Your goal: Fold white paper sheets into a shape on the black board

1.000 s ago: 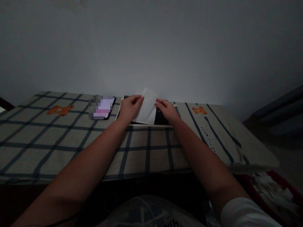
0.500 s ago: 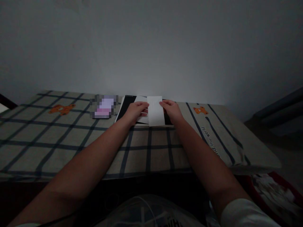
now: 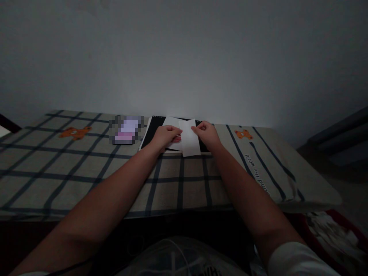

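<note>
A white strip of paper is pinched at its two long sides between my hands, slightly tilted. My left hand grips its left edge with thumb and fingertips. On the opposite edge, my right hand has thumb and forefinger closed. Beneath both hands lies a black sheet or notebook cover with a row of small holes along its far edge. Another white sheet rests on the black cover, partly hidden by my left hand.
A checked cloth with bear prints covers the table. A phone-like object, blurred out, lies left of the notebook. A plain wall rises behind the table. A red-rimmed container with pale contents stands at the lower right.
The paper strip has tilted and its near end has come slightly toward me. My right hand has shifted a little left, and more of the white sheet beneath shows.
</note>
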The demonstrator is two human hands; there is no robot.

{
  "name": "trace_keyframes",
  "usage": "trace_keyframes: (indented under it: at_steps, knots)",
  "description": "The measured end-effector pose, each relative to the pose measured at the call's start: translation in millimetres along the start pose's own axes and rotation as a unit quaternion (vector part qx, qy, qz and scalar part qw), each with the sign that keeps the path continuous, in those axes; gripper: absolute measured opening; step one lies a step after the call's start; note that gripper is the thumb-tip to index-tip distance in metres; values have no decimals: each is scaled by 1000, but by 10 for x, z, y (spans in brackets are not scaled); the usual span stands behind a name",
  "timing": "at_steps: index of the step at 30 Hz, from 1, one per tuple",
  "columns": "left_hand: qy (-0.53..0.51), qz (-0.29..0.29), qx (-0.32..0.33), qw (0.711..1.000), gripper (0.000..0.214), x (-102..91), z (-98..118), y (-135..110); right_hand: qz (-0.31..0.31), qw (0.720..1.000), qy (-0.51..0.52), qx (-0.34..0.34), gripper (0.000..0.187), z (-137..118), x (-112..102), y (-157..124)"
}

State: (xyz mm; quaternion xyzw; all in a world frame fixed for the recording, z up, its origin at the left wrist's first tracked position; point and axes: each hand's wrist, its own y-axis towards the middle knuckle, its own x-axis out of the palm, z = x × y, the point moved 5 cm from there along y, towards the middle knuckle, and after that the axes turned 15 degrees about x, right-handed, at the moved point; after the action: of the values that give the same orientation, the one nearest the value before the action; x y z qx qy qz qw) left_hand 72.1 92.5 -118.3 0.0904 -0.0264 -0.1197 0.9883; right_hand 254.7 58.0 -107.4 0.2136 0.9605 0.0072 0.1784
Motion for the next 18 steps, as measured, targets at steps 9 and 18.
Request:
trace_keyframes:
  at_steps: [9,18]
  knots:
    - [-22,-19,1,1000,6,22,-14,9,-72,995,-18,-64,28,-125,105,-108]
    - [-69,-23,0,997,6,16,-68,57,-124,990,72,-13,27,-51,159,-35]
